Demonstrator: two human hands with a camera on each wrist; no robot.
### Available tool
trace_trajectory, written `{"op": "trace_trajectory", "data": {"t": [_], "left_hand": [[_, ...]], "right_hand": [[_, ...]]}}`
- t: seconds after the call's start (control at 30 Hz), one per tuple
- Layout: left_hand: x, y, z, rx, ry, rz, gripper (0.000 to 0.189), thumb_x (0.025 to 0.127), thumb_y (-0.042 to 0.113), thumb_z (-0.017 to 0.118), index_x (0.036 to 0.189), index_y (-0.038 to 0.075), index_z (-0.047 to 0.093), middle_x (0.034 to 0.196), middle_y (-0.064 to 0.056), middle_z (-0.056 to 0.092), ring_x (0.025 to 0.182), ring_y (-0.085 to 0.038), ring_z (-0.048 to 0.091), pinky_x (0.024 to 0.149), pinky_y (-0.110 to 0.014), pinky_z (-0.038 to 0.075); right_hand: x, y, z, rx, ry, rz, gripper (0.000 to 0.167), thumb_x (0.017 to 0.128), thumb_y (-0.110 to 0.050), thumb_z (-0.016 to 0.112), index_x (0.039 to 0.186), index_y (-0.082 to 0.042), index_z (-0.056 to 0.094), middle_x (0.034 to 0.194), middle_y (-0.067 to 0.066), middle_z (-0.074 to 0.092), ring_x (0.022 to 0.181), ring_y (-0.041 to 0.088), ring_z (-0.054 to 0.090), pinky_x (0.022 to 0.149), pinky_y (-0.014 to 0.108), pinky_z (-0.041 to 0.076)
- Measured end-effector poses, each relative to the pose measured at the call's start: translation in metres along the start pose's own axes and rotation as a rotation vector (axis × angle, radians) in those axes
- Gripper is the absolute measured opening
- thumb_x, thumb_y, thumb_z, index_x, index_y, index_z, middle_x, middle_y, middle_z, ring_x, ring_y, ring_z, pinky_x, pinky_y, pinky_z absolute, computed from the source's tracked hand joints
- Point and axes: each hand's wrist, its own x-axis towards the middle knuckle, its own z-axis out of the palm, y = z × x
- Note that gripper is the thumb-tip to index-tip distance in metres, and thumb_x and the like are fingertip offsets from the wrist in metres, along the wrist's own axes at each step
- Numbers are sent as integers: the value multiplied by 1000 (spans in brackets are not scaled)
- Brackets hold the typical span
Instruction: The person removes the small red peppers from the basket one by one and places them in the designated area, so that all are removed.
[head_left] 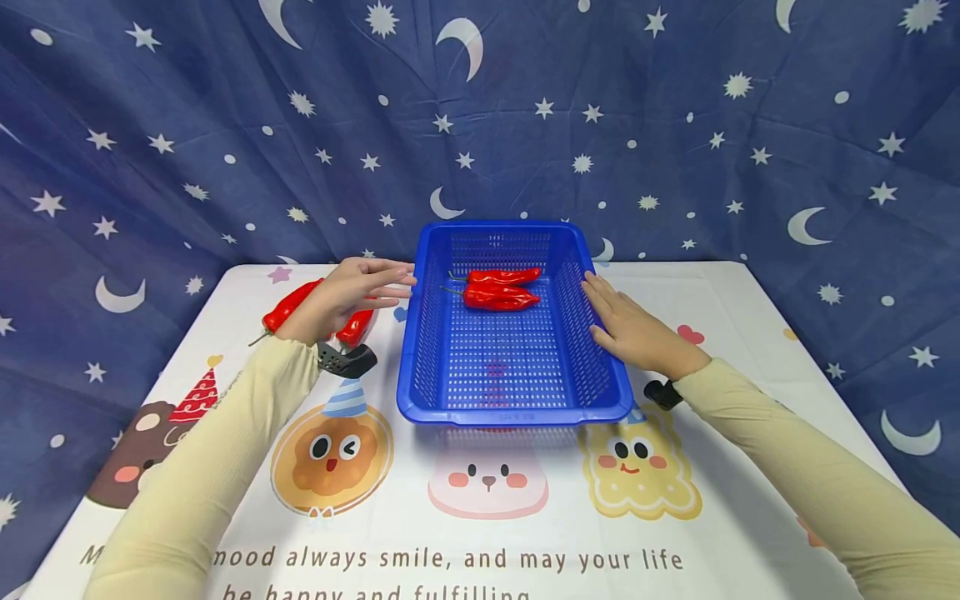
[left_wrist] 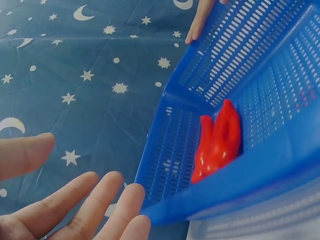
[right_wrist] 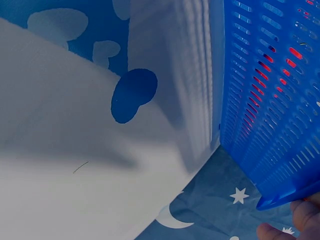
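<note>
A blue perforated plastic basket (head_left: 515, 416) stands mid-table between the two hands. Two long red peppers (head_left: 498, 297) lie side by side in its far half, stems pointing left. My left hand (head_left: 348, 292) is just outside the left rim, fingers extended and fingertips right at the rim. In the left wrist view, the thumb (left_wrist: 25, 155) stands well apart from the fingers. My right hand (head_left: 637, 329) rests along the right rim with fairly straight fingers; its fingertips (right_wrist: 306, 214) show at the rim's edge in the right wrist view.
More red peppers (head_left: 288, 308) lie on the table left of the basket, partly hidden behind the left hand and wrist. The white tablecloth (head_left: 487, 529) has cartoon prints and lettering. A blue curtain (head_left: 517, 142) with moons and stars hangs directly behind the table.
</note>
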Motion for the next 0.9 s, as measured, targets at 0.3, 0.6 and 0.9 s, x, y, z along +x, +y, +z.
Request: {"op": "trace_trajectory", "data": {"t": [0.3, 0.6, 0.9], "left_hand": [[16, 6, 16, -30, -10, 15, 49, 96, 28, 53, 139, 6, 44, 138, -17, 50, 123, -31, 53, 106, -42, 41], [29, 9, 25, -50, -59, 40, 49, 96, 25, 53, 140, 4, 42, 139, -18, 49, 125, -33, 51, 106, -38, 41], [47, 11, 37, -72, -39, 20, 47, 95, 25, 56, 136, 5, 47, 137, -16, 52, 121, -30, 55, 105, -38, 43]], "right_hand": [[0, -1, -1, 13, 6, -2, 66, 97, -26, 38, 149, 2, 8, 158, 19, 3, 146, 37, 6, 116, 59, 13], [0, -3, -2, 12, -3, 8, 66, 97, -25, 38, 149, 3, 8, 158, 20, 4, 145, 38, 7, 115, 59, 13], [0, -4, -3, 5, -18, 26, 67, 97, -26, 38, 149, 2, 6, 158, 19, 3, 146, 37, 6, 116, 59, 12]]}}
